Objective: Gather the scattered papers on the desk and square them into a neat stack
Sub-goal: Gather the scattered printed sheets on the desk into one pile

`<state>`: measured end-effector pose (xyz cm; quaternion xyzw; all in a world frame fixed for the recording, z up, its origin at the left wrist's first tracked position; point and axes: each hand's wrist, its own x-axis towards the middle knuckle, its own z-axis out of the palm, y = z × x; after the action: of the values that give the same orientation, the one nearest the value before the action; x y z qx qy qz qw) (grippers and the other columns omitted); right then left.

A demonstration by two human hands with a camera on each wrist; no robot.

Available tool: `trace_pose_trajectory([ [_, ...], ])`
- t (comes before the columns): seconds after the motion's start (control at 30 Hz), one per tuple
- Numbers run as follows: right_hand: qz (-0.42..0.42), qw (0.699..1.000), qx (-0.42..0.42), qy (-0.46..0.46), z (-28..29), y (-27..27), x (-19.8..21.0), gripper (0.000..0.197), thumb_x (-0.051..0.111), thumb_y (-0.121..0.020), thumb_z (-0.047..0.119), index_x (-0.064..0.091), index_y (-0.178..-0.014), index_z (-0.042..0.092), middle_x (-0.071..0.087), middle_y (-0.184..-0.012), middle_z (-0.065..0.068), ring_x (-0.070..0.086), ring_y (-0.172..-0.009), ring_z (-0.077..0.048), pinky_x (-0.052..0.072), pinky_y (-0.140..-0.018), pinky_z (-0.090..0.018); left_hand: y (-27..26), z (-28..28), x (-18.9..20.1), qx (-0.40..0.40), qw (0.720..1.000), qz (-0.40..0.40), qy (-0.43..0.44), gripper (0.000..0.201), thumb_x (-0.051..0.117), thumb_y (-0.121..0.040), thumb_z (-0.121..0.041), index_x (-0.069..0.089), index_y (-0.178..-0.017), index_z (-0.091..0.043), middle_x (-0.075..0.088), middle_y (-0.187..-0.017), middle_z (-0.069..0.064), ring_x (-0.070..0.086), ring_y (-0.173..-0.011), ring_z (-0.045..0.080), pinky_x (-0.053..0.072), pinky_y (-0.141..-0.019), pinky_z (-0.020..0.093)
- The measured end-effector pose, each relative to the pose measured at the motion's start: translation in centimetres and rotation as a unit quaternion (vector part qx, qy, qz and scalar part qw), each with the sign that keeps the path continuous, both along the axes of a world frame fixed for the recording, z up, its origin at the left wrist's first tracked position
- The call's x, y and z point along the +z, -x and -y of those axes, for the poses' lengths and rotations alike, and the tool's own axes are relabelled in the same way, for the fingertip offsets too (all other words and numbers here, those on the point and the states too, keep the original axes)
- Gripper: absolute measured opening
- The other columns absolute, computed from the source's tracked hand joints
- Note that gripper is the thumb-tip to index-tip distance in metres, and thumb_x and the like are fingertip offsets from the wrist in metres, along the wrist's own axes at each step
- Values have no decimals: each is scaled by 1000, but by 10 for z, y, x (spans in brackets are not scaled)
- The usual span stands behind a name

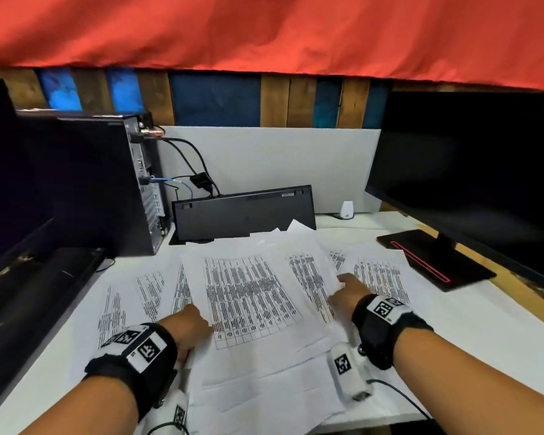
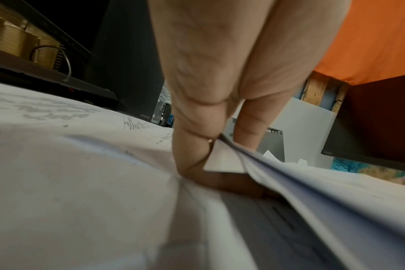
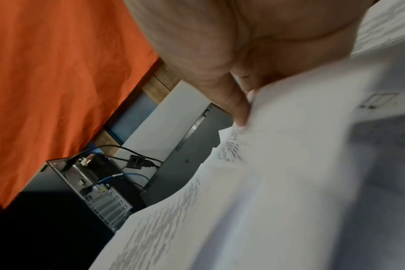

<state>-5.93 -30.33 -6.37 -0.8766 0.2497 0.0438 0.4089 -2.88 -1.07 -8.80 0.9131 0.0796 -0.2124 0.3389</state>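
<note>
Several printed white papers [image 1: 252,296] lie overlapping across the white desk [image 1: 484,334]. My left hand [image 1: 190,324] holds the left edge of the middle bundle, fingers tucked under the sheets [image 2: 254,164] and thumb on top. My right hand [image 1: 347,293] pinches the bundle's right edge [image 3: 278,127] between thumb and fingers. More sheets [image 1: 129,302] lie loose at the left, and others [image 1: 380,277] at the right beyond my right hand.
A black keyboard [image 1: 244,213] stands on edge behind the papers. A computer tower [image 1: 107,183] with cables sits at the back left, a dark monitor [image 1: 471,171] with its stand base [image 1: 434,259] at the right. Another dark screen [image 1: 10,189] lies at the far left.
</note>
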Motion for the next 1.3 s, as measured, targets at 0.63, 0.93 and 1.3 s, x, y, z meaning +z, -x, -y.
trace_pose_trajectory([
  [0.63,-139,959,-175,176,135,-11,-1,85,68,-73,57,46,-136,5,50,-138,-16,50,-125,-33,43,-103,-41,2,-2,14,-55,985,-6,-164,63,55,-94,-41,29,-136,-1,53,-130,10,53,-108,20,38,-80,22],
  [0.93,-111,990,-91,-4,117,-25,6,73,82,-71,29,52,-132,0,70,-95,-19,66,-83,-31,52,-76,-33,4,-2,19,-47,991,0,-128,61,53,-95,-41,29,-136,-2,52,-133,10,50,-100,17,38,-80,21],
  [1.3,-43,993,-82,-80,67,-41,1,114,91,-46,49,41,-136,2,55,-129,-17,54,-115,-36,46,-96,-41,11,1,16,-18,998,-1,-61,62,62,-92,-22,27,-139,-1,48,-139,17,53,-124,28,48,-81,21],
])
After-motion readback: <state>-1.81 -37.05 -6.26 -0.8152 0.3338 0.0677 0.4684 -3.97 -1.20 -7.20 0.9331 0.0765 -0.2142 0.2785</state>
